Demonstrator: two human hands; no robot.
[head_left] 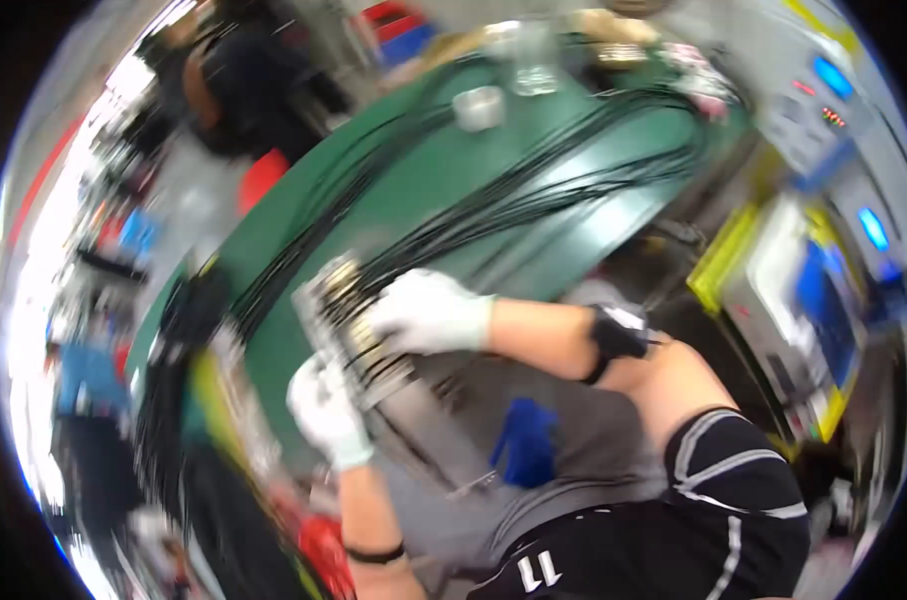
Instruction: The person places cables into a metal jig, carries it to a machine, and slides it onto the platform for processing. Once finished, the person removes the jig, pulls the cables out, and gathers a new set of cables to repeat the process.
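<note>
A long metal fixture (414, 420) lies tilted in front of me, its far end at the edge of the green table. Across its upper part run brass-coloured pieces (346, 285) and dark strands, blurred by motion. My left hand (324, 405), in a white glove, is closed at the fixture's left side. From the right, my right hand (429, 312), also gloved in white, presses bent fingers onto the fixture's upper part; whatever lies under them is hidden. Black cables (514, 185) stretch from near the fixture's far end over the table.
The green table (424, 180) bears more cables, a white cup (479, 108) and a clear jar (536, 70). At right stands a machine with lit blue displays (834, 75). Dark cable bundles (189, 310) hang over the left edge. Another person (249, 80) is at the far left.
</note>
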